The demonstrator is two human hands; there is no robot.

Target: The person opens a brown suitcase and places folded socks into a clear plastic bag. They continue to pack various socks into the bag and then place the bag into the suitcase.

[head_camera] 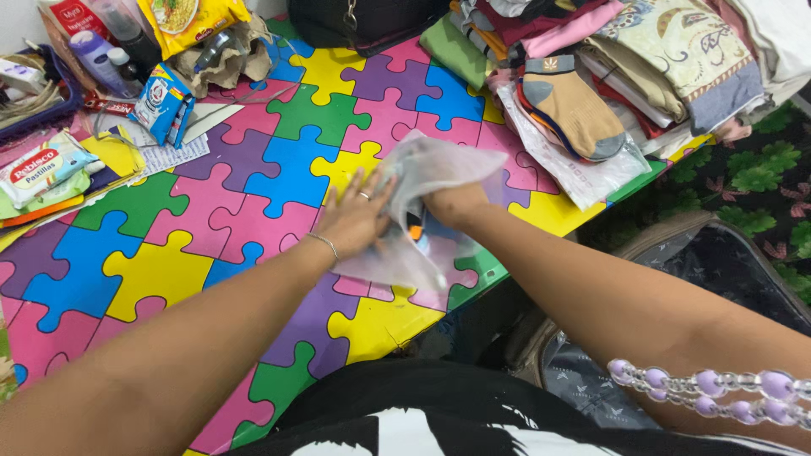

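Observation:
My left hand (355, 215), with a ring and a thin bracelet, lies flat on a clear plastic bag (427, 181) on the puzzle-pattern mat (253, 177). My right hand (452, 203) is pushed inside the bag, which drapes over it, so its fingers are hidden. Something orange and dark shows through the plastic between my hands. A beaded bracelet (718, 388) is on my right forearm.
A stack of folded clothes (659, 51) and socks (570, 105) on a plastic packet sits at the back right. Snack packets, bottles (97, 55) and papers crowd the left. A dark bag (363, 17) is at the back. An open suitcase (718, 279) lies on green carpet, right.

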